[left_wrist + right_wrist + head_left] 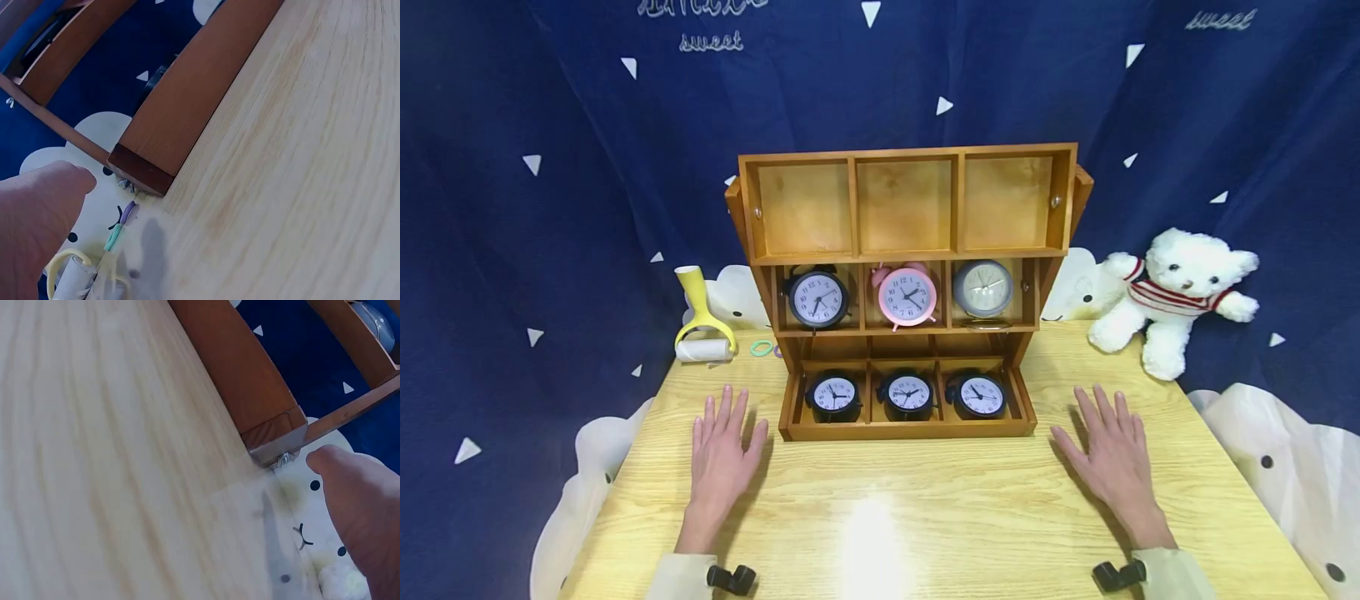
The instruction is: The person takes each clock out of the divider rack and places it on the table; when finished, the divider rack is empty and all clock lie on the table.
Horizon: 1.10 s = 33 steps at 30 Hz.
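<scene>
My left hand point(724, 457) is over the table left of a wooden tiered shelf, fingers straight and holding nothing. On the other side of the shelf, my right hand point(1112, 458) lies the same way, palm down and holding nothing. The shelf point(910, 432) has three tiers of compartments. Its middle tier holds a dark round alarm clock point(818, 298), a pink alarm clock point(907, 297) and a grey alarm clock point(983, 288). Three black alarm clocks point(908, 394) sit in the bottom tier, one per compartment. Only the thumb side of each hand shows in its wrist view.
A yellow-handled lint roller point(700, 321) stands at the back left, beside a green ring point(762, 348) and a purple one. At the back right sits a white teddy bear point(1180, 300) in a striped sweater. A blue curtain point(587, 208) hangs behind the table point(970, 508).
</scene>
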{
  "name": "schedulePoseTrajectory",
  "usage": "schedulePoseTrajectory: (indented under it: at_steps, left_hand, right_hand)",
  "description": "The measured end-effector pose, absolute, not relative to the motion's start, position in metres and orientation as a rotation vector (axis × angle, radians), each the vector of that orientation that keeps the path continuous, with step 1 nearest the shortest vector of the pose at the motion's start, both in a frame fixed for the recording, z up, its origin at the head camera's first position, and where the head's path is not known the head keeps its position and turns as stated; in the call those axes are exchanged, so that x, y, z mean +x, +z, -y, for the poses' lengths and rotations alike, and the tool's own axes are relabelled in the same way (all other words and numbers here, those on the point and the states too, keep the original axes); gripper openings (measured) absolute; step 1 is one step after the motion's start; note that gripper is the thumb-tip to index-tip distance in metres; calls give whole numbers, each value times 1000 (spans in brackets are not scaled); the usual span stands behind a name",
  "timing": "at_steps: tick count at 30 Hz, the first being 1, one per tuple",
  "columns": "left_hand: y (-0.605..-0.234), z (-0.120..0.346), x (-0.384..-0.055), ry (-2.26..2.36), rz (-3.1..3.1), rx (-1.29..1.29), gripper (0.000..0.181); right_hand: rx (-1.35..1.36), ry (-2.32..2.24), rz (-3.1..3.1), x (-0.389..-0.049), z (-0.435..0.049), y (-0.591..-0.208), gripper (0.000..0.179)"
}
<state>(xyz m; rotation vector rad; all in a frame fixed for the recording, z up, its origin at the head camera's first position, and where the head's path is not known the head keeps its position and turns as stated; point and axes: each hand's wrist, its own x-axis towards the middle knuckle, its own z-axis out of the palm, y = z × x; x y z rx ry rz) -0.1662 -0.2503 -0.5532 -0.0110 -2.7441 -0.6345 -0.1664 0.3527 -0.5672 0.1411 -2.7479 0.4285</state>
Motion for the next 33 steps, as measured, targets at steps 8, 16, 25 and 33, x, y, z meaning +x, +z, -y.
schedulePoseTrajectory:
  at_steps: [8,16,25,33]
  left_hand:
    - [-555,242,-168,-749,2735,-14,72]
    - [-562,229,-173,-1125,2711,-35,95]
    - [-579,215,-179,-1524,2563,38,106]
    - [-579,208,-184,-1625,2480,20,102]
  right_hand:
    - [172,531,2665,-171,-338,-553,87]
    - [336,790,2281,-190,-307,-517,92]
    - [488,899,1943,-224,-265,-467,85]
    - [499,960,1961,-249,-241,-439,87]
